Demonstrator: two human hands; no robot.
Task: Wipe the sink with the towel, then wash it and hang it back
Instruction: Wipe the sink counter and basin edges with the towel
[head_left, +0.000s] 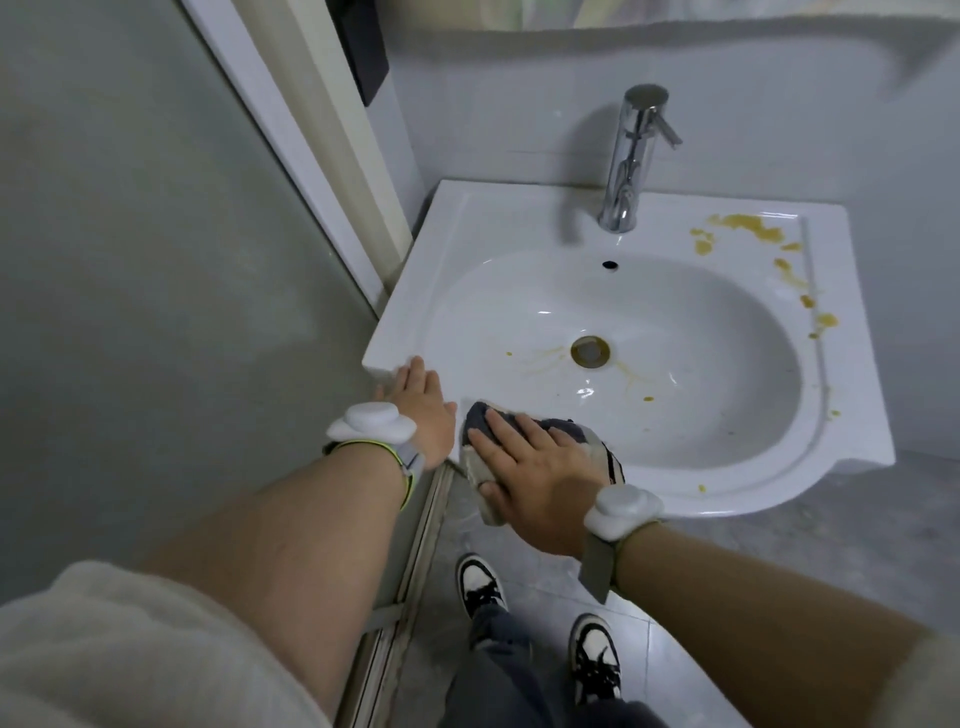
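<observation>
A white ceramic sink (857, 374) juts from the wall, with yellow-brown stains (748, 228) on its back right rim and faint streaks near the brass drain (589, 351). A grey and beige towel (597, 441) lies bunched on the sink's front left rim. My right hand (524, 473) presses flat on the towel, fingers spread and curled over its near edge. My left hand (421, 410) rests open on the sink's front left corner, beside the towel. Both wrists carry white sensor bands.
A chrome tap (631, 156) stands at the back middle of the sink. A glass shower panel (156, 260) and its white frame (322, 156) run along the left. My two sneakers (592, 660) stand on the tiled floor below the sink.
</observation>
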